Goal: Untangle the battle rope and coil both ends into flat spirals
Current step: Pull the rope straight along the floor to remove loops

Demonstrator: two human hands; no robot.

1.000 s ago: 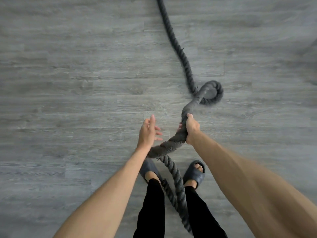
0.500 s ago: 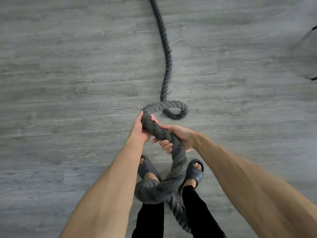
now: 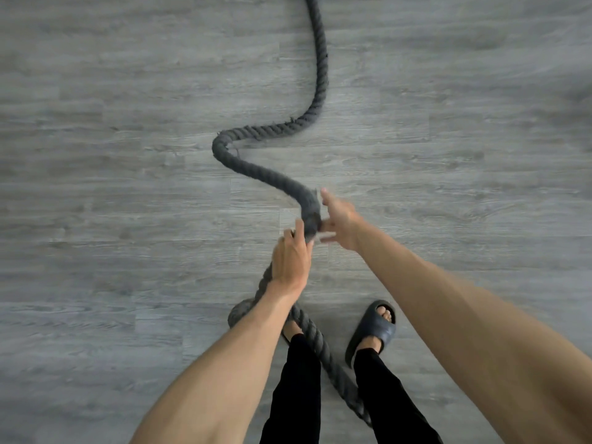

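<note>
A thick dark grey twisted battle rope (image 3: pixel 256 171) snakes down the floor from the top edge, bends left, then rises to my hands. My left hand (image 3: pixel 291 257) grips the raised rope from the left, fingers curled round it. My right hand (image 3: pixel 340 223), blurred, is beside the rope on its right with fingers spread, at most touching it. Below my left hand the rope drops to a small loop by my feet and runs back between my legs; my left forearm hides part of it.
Grey wood-plank floor (image 3: pixel 128 219) lies on all sides. My right foot in a dark slide (image 3: pixel 373 331) stands right of the rope. My left foot is mostly hidden behind my left arm and the rope.
The small loop ahead of my hands has opened into a wavy S on the floor. My right hand let go of the rope and spread open. My left hand still holds it.
</note>
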